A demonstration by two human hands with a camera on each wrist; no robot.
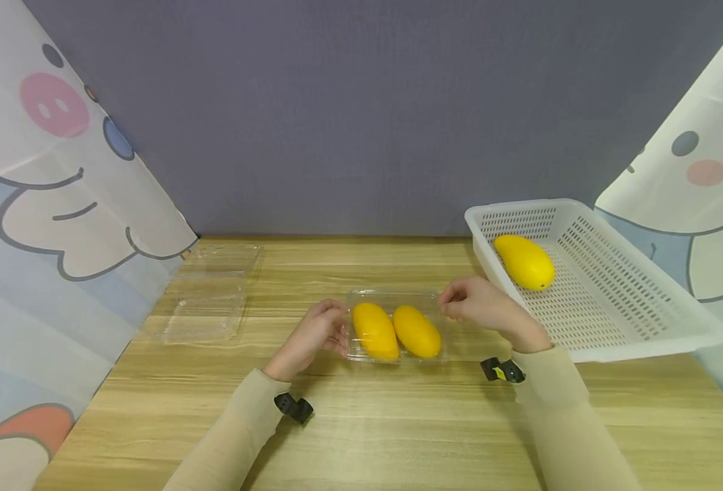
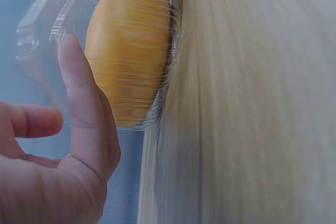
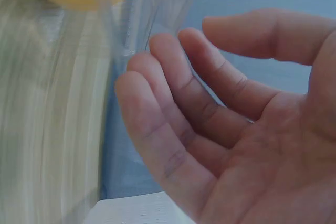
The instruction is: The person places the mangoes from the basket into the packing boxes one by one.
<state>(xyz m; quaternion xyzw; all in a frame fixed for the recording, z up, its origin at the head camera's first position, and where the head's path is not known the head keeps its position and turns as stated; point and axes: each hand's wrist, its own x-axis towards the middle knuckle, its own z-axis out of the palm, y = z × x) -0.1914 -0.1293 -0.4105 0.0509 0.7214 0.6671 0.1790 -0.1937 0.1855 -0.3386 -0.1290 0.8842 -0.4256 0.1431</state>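
Note:
Two yellow mangoes lie side by side in a clear plastic clamshell box on the table. In the left wrist view, the box's clear lid stands at an angle away from the base. At the box's left side is my left hand, one extended finger against the clear rim and the thumb apart from it. By the right edge is my right hand, its fingers loosely bent and nothing seen between them and the thumb. Whether its fingertips touch the plastic, I cannot tell.
A white perforated basket stands on the right, close to my right forearm, with one mango inside. Another clear clamshell box lies open at the back left. A grey panel rises behind the wooden table.

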